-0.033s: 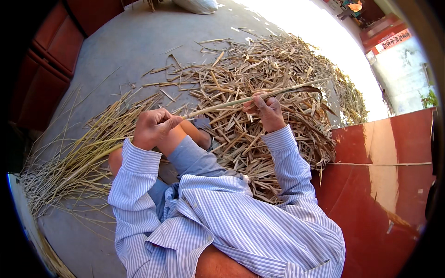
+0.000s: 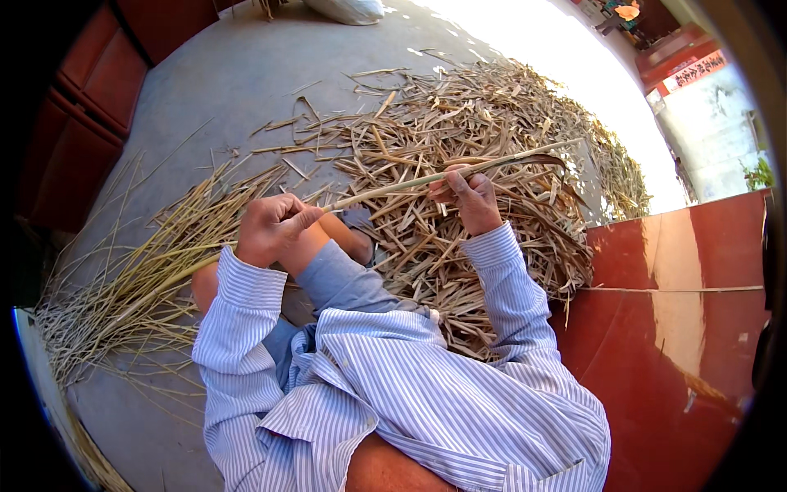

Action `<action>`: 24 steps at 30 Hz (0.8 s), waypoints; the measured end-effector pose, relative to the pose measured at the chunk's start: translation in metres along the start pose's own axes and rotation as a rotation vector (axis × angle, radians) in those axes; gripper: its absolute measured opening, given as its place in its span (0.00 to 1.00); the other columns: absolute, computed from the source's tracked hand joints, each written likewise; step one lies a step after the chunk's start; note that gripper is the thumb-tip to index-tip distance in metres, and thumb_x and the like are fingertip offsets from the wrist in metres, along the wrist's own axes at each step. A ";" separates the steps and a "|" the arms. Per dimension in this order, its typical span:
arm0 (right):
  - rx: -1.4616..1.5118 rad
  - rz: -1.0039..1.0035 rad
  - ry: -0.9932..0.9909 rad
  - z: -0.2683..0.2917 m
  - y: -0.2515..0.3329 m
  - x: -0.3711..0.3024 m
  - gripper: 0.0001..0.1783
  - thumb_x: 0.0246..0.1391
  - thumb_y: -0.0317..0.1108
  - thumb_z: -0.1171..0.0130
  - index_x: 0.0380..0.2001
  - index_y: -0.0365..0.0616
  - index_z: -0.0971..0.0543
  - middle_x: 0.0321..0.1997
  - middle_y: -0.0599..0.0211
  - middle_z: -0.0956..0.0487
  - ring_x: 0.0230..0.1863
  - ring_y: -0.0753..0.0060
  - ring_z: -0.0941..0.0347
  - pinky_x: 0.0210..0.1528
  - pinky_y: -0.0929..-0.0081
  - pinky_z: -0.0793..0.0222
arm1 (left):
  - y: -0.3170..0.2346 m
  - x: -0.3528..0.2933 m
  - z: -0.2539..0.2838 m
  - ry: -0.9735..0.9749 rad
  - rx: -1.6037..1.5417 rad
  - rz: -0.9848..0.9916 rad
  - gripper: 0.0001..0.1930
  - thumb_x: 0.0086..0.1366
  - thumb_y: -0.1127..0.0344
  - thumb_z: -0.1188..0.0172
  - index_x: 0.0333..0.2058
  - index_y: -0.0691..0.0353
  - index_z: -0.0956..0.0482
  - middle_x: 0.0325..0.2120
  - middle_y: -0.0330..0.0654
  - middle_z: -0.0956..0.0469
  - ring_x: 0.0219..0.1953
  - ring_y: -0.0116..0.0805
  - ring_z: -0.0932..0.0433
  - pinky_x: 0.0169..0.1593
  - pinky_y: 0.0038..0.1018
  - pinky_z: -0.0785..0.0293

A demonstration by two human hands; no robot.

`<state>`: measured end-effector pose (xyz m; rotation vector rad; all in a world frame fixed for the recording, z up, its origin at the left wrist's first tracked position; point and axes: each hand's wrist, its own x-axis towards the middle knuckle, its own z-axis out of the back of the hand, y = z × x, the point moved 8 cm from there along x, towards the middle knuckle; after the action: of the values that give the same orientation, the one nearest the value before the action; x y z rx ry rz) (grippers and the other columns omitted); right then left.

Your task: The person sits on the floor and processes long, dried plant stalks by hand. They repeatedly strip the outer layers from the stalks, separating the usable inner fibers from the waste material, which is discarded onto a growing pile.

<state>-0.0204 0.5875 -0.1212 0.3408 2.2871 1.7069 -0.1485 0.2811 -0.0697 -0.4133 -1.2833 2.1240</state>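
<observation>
A long pale plant stalk (image 2: 385, 188) slants across in front of me, rising toward the right. My left hand (image 2: 270, 228) is closed round its lower stretch, and the stalk runs on behind it over my leg. Farther up, my right hand (image 2: 467, 199) pinches it between thumb and fingers. A dry brown leaf sheath (image 2: 537, 159) stands partly away from the stalk beyond my right hand; whether the fingers also grip it I cannot tell. Under and past my right hand lies a broad heap of dry husks (image 2: 459, 115). Left of my knee is a pile of thin yellowish stalks (image 2: 156, 262).
Red cabinets (image 2: 98, 98) stand at the far left. A glossy red panel (image 2: 656, 328) borders the husk heap on the right. A pale sack (image 2: 348, 10) sits on the grey floor (image 2: 221, 94) at the back. Strong sunlight falls beyond the heap.
</observation>
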 end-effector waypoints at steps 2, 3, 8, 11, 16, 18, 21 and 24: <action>0.026 -0.022 0.010 0.006 -0.011 0.000 0.15 0.61 0.42 0.43 0.43 0.42 0.24 0.35 0.57 0.17 0.35 0.69 0.18 0.36 0.76 0.20 | -0.012 -0.006 -0.002 -0.037 0.086 -0.060 0.19 0.56 0.51 0.33 0.26 0.66 0.17 0.16 0.45 0.24 0.16 0.29 0.29 0.21 0.26 0.36; 0.039 -0.033 0.014 0.008 -0.015 -0.001 0.15 0.61 0.42 0.43 0.43 0.42 0.24 0.35 0.58 0.16 0.35 0.69 0.18 0.35 0.76 0.20 | -0.020 -0.007 -0.002 -0.058 0.156 -0.092 0.19 0.57 0.51 0.34 0.26 0.65 0.17 0.16 0.45 0.23 0.16 0.32 0.28 0.21 0.28 0.35; 0.066 -0.041 0.016 0.022 -0.009 0.000 0.14 0.62 0.42 0.44 0.38 0.42 0.22 0.32 0.60 0.16 0.30 0.69 0.18 0.32 0.75 0.20 | -0.068 -0.015 -0.005 -0.129 0.485 -0.244 0.20 0.60 0.48 0.39 0.24 0.61 0.19 0.17 0.45 0.23 0.17 0.41 0.25 0.20 0.33 0.33; 0.097 -0.063 0.012 0.029 -0.001 0.000 0.13 0.61 0.42 0.43 0.37 0.43 0.22 0.31 0.59 0.17 0.29 0.70 0.18 0.31 0.75 0.20 | -0.083 -0.013 -0.009 -0.245 0.666 -0.326 0.18 0.59 0.49 0.37 0.24 0.60 0.19 0.17 0.44 0.24 0.18 0.39 0.24 0.22 0.31 0.32; 0.418 -0.103 -0.380 0.105 -0.029 -0.039 0.18 0.61 0.41 0.44 0.44 0.35 0.27 0.38 0.58 0.19 0.38 0.68 0.19 0.36 0.77 0.18 | -0.092 0.018 0.011 -0.287 0.719 -0.436 0.19 0.61 0.47 0.39 0.25 0.58 0.25 0.13 0.42 0.27 0.15 0.41 0.25 0.19 0.33 0.33; 0.444 -0.245 -0.500 0.114 -0.038 -0.037 0.27 0.60 0.41 0.41 0.54 0.33 0.34 0.48 0.54 0.22 0.44 0.65 0.21 0.39 0.77 0.18 | -0.065 0.017 0.010 -0.282 0.725 -0.371 0.20 0.63 0.47 0.42 0.25 0.57 0.28 0.13 0.43 0.27 0.15 0.42 0.26 0.19 0.34 0.33; -0.038 -0.283 -0.333 0.037 -0.009 -0.030 0.32 0.58 0.41 0.39 0.57 0.32 0.37 0.52 0.52 0.24 0.47 0.65 0.21 0.40 0.78 0.19 | -0.046 0.016 -0.010 -0.229 0.687 -0.366 0.20 0.63 0.47 0.42 0.25 0.58 0.29 0.14 0.44 0.26 0.16 0.43 0.26 0.19 0.34 0.33; -0.046 -0.138 -0.095 -0.041 0.008 -0.005 0.27 0.60 0.40 0.40 0.54 0.33 0.32 0.49 0.53 0.21 0.47 0.67 0.21 0.40 0.81 0.21 | -0.047 0.010 -0.029 -0.209 0.673 -0.377 0.19 0.61 0.49 0.39 0.25 0.59 0.26 0.13 0.44 0.27 0.16 0.44 0.25 0.20 0.34 0.33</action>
<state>-0.0297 0.5508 -0.1022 0.2430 2.1482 1.6368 -0.1242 0.3231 -0.0422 0.3184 -0.6074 2.1392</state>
